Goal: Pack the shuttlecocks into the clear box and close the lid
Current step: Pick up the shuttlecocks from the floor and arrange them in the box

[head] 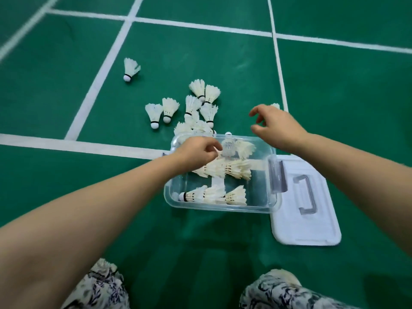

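Reaching: my right hand spread wide, empty; left hand over box, grip contents unclear. Risk: knocking shuttlecocks away, crushing feathers.

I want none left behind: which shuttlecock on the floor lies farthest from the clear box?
The lone shuttlecock beyond the court line, far left of the pile; every other loose one clusters just behind the clear box.

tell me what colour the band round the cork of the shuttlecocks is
Black, a thin band above the white cork, clearest on the lone shuttlecock in the head view.
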`<control>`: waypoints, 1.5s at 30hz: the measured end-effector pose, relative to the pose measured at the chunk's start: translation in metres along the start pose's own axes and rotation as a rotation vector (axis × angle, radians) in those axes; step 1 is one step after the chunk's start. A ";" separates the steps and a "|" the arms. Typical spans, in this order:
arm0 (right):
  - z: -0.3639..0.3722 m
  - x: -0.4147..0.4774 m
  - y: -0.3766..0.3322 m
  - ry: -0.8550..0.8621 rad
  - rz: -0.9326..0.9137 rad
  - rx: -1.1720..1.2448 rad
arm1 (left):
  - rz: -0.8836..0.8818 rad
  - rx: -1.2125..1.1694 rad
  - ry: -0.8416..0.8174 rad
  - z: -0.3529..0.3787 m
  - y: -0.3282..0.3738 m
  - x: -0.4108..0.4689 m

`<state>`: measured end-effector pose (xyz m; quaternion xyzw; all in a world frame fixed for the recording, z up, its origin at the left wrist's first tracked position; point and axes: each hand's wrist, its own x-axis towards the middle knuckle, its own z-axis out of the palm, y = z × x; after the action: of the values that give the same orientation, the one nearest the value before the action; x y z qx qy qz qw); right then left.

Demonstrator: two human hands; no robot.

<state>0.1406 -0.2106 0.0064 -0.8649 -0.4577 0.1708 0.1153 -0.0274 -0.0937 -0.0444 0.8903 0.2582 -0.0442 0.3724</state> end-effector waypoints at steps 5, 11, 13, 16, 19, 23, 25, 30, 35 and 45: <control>0.000 0.060 -0.005 -0.193 -0.032 -0.167 | 0.003 -0.042 0.187 -0.013 -0.012 0.026; 0.033 0.141 -0.022 -0.232 -0.121 -0.223 | -0.007 -0.089 0.437 -0.032 -0.032 0.054; 0.052 0.155 -0.030 -0.298 -0.156 -0.273 | -0.022 -0.100 0.482 -0.034 -0.035 0.056; 0.083 0.167 -0.037 -0.406 -0.226 -0.359 | -0.049 -0.082 0.488 -0.027 -0.045 0.056; 0.101 0.179 -0.042 -0.481 -0.246 -0.379 | -0.083 -0.054 0.468 -0.022 -0.058 0.057; 0.115 0.206 -0.046 -0.555 -0.239 -0.435 | -0.101 -0.072 0.497 -0.025 -0.067 0.063; 0.120 0.217 -0.046 -0.581 -0.220 -0.434 | -0.108 -0.093 0.517 -0.026 -0.070 0.065; 0.134 0.227 -0.045 -0.448 -0.268 -0.403 | -0.106 -0.131 0.555 -0.023 -0.074 0.061; 0.137 0.219 -0.049 -0.334 -0.351 -0.390 | -0.105 -0.132 0.536 -0.018 -0.079 0.060; 0.115 0.192 -0.034 -0.303 -0.451 -0.361 | -0.088 -0.110 0.538 -0.027 -0.070 0.057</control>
<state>0.1690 -0.0276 -0.1237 -0.7131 -0.6725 0.1837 -0.0744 -0.0158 -0.0103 -0.0852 0.8365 0.3881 0.1919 0.3359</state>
